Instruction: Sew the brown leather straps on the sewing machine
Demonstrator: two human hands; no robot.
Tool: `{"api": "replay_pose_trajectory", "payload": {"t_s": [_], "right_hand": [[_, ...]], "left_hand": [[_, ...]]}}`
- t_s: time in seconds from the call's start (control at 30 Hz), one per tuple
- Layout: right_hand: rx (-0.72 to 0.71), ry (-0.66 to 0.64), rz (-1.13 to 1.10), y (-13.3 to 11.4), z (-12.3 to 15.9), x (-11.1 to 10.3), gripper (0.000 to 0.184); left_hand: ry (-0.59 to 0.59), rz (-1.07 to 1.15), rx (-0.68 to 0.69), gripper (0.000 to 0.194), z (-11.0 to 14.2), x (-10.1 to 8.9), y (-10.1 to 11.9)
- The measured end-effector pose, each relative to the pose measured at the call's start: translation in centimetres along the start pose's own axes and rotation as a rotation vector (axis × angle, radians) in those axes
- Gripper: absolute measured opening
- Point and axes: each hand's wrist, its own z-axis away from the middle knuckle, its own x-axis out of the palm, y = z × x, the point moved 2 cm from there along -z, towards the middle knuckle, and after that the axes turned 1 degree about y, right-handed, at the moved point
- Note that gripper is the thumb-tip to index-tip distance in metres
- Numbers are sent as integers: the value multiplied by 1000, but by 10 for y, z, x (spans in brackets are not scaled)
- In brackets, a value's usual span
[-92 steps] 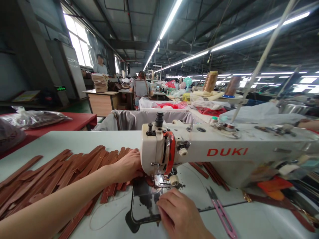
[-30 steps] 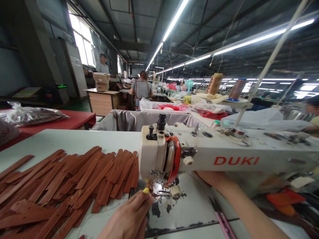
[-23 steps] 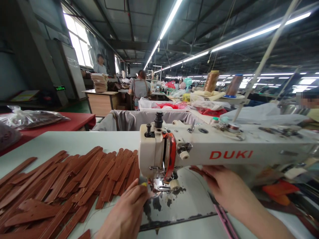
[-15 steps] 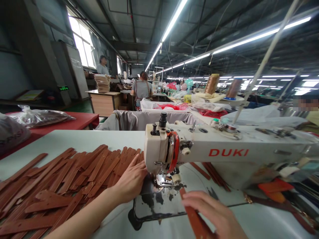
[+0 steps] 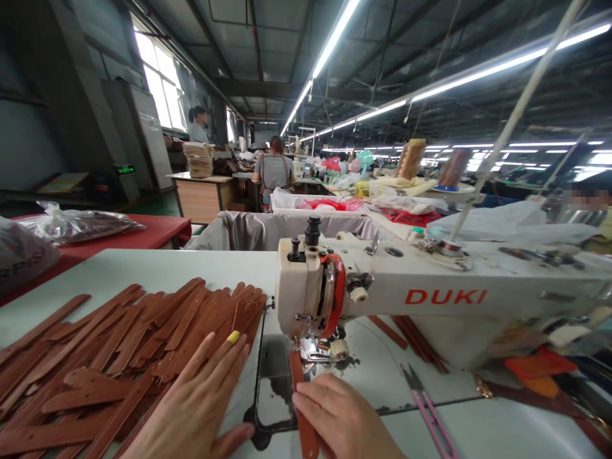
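On red table (image 5: 165,228), clear bag (image 5: 90,225), contents perhaps brown, left hand (image 5: 198,392) splayed over strips (image 5: 119,347), right hand (image 5: 342,411) gripping strip (image 5: 297,371)

Above you, long tube lights (image 5: 335,42) cross a dark ceiling (image 5: 282,44); far left, you have a bright window (image 5: 160,83), grey cabinet (image 5: 149,137) and green floor (image 5: 157,206).

A brown strip (image 5: 305,435) is being held by the right hand (image 5: 342,411), beneath the sewing machine (image 5: 382,271); the left hand (image 5: 201,389) is being held spread beside heaped strips (image 5: 143,338), while pink snips (image 5: 421,395) are being carried by the counter (image 5: 224,264), right of both hands.
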Motion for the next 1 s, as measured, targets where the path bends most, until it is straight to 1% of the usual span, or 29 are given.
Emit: {"api": "replay_pose_trajectory", "payload": {"t_s": [0.1,0.27,0.4,0.5,0.6,0.7,0.77,0.83,0.9,1.0], "right_hand": [[-9,11,38,-1,3,2,25],[-30,15,85,-1,2,2,31],[-22,-2,88,2,6,2,28],[10,-64,42,6,15,6,27],[58,-135,-18,9,23,11,31],[72,-124,-6,9,24,11,30],[61,-87,24,5,19,8,28],[54,-39,41,0,12,4,26],[52,7,40,-5,4,0,26],[64,12,30,-9,-2,-1,28]], "left_hand": [[18,-36,-46,67,14,5,-1],[18,-78,-95,66,22,8,-13],[10,-125,-142,65,31,6,-20],[-6,-137,-164,62,34,1,-28],[-23,-121,-165,56,33,-9,-38],[-8,-97,-163,52,28,-22,-41],[30,-82,-159,52,24,-28,-35],[73,-60,-137,54,19,-29,-22],[103,-23,-92,56,13,-24,-4],[104,51,4,59,-1,-8,28]]}}
